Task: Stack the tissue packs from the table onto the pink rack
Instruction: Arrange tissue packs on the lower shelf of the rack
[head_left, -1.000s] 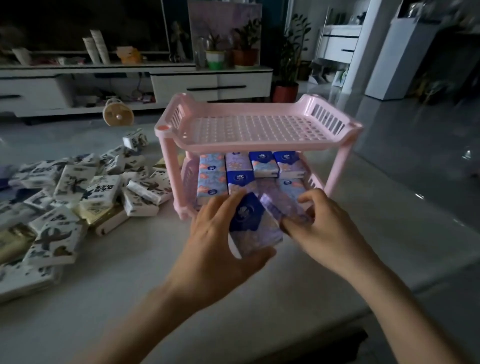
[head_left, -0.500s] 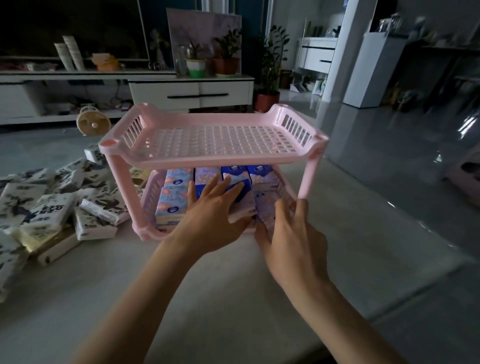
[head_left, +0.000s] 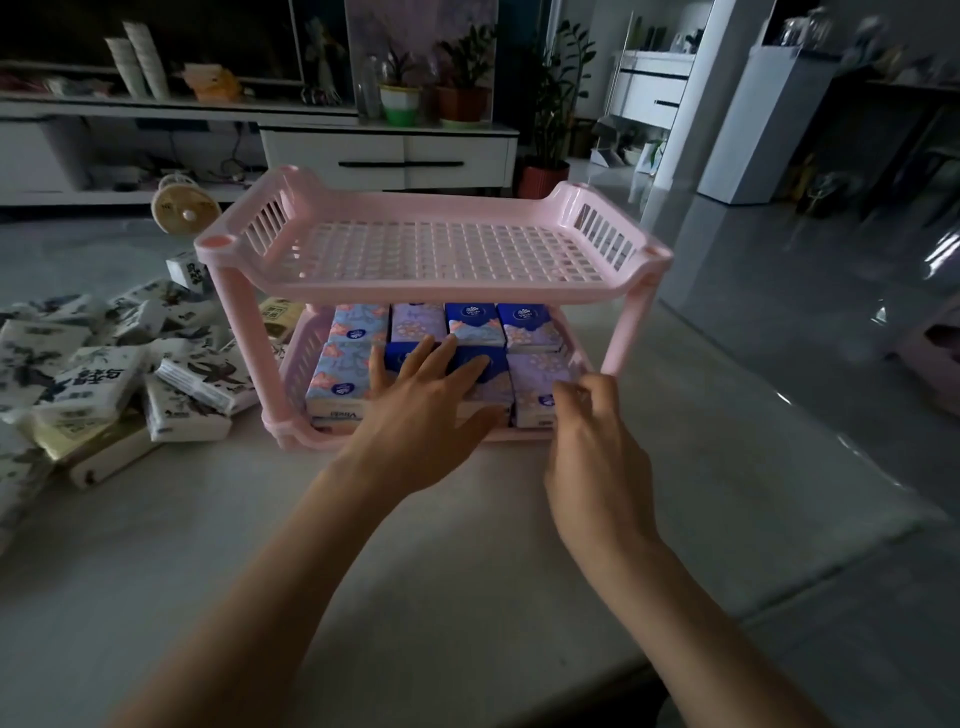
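A two-tier pink rack (head_left: 441, 283) stands on the table in front of me. Its lower shelf holds several small tissue packs in blue, lilac and peach, in two rows. My left hand (head_left: 426, 400) lies flat with straight fingers on a dark blue pack (head_left: 483, 364) in the front row. My right hand (head_left: 592, 447) is at the rack's front right corner, fingers loosely curled beside a lilac pack (head_left: 535, 379), holding nothing I can see. The top shelf carries no packs.
A heap of white and cream tissue packs (head_left: 104, 384) covers the table to the left of the rack. A small round fan (head_left: 184, 205) sits behind it. The table edge runs along the right, with glossy floor beyond.
Both hands carried a blue and a lilac pack forward and set them in the lower shelf's front row. The right hand has drawn back to the corner.
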